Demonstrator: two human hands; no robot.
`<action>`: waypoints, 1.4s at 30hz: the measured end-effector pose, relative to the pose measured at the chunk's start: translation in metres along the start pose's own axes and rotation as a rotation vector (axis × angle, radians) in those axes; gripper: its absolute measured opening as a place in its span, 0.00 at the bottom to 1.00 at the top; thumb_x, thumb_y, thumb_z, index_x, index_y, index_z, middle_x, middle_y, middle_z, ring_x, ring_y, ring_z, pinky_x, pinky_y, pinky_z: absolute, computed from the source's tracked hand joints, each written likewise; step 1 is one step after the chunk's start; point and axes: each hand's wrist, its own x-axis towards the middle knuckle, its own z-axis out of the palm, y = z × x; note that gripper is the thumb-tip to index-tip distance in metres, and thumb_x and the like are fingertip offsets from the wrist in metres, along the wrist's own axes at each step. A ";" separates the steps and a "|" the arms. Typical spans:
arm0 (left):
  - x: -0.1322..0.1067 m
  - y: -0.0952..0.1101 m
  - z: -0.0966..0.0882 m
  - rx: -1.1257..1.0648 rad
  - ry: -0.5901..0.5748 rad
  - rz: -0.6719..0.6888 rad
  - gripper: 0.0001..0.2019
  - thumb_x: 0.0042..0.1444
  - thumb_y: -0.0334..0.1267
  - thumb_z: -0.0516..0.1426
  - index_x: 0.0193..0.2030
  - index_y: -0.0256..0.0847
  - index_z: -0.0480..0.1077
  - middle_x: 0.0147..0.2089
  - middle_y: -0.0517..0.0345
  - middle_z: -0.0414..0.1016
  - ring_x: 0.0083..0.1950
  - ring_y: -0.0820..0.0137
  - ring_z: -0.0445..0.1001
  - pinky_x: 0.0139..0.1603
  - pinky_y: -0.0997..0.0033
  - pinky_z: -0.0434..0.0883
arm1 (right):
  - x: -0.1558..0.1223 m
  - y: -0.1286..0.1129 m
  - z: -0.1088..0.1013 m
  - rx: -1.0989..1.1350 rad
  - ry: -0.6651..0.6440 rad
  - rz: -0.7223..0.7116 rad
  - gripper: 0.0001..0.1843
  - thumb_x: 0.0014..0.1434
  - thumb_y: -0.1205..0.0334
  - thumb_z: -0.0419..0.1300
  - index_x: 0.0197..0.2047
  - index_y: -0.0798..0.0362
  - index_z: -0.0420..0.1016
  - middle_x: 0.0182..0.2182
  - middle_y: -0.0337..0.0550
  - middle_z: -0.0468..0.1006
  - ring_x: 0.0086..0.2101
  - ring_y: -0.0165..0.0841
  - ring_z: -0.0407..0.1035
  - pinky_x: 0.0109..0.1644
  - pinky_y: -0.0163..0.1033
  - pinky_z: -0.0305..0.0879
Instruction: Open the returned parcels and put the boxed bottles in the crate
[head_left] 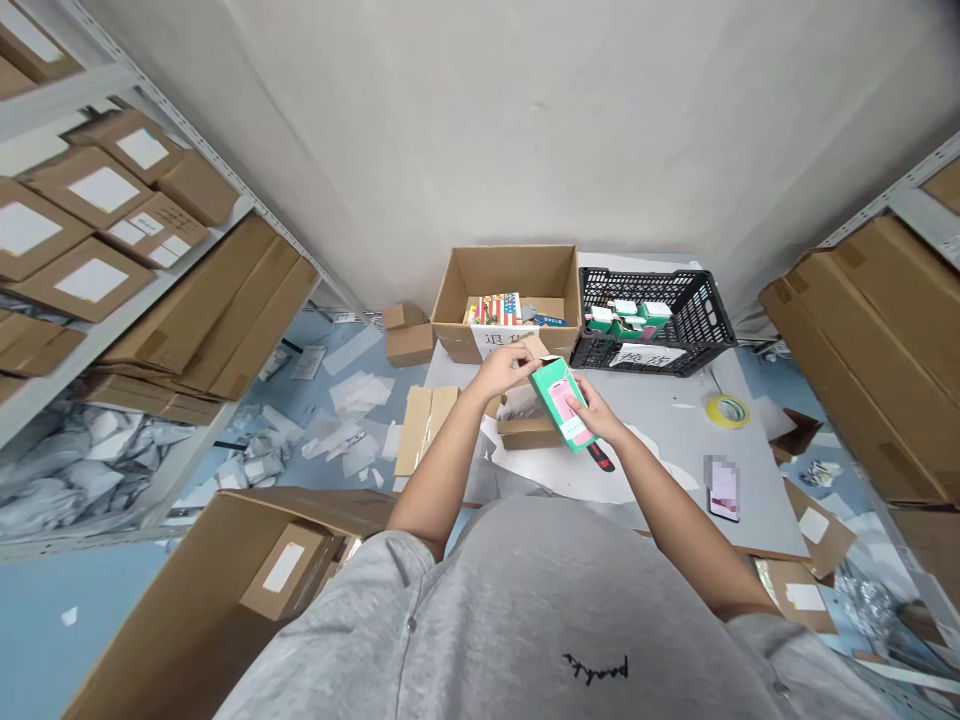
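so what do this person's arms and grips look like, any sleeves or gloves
Both arms are bare below the short sleeves of a light grey top. The left grip and right grip are bare hands, no gloves. No watch or band shows at either wrist. The top carries a small black script mark.

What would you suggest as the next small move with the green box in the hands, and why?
Probably pinch the top end of the green box with the left hand, since its fingers lie right by that end while the right hand grips the lower half.
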 end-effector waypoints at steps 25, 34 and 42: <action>0.002 -0.030 0.002 -0.223 -0.479 0.011 0.15 0.45 0.45 0.71 0.41 0.47 0.83 0.37 0.56 0.76 0.47 0.60 0.74 0.53 0.67 0.71 | -0.005 -0.010 -0.007 0.038 -0.239 0.121 0.34 0.61 0.38 0.67 0.64 0.47 0.68 0.54 0.50 0.81 0.53 0.46 0.76 0.56 0.52 0.74; -0.003 -0.027 0.007 -0.528 -0.057 -0.142 0.19 0.61 0.57 0.62 0.41 0.41 0.75 0.39 0.56 0.74 0.38 0.67 0.73 0.39 0.69 0.73 | 0.001 -0.016 -0.006 0.039 -0.139 0.047 0.38 0.62 0.38 0.66 0.69 0.45 0.65 0.64 0.51 0.74 0.63 0.48 0.69 0.67 0.54 0.66; 0.006 -0.013 0.027 -0.853 0.634 -0.348 0.27 0.59 0.65 0.61 0.44 0.40 0.76 0.42 0.52 0.81 0.44 0.66 0.78 0.46 0.69 0.74 | 0.006 -0.012 0.008 0.043 -0.065 0.000 0.39 0.61 0.38 0.67 0.70 0.44 0.65 0.64 0.49 0.74 0.62 0.48 0.69 0.70 0.56 0.63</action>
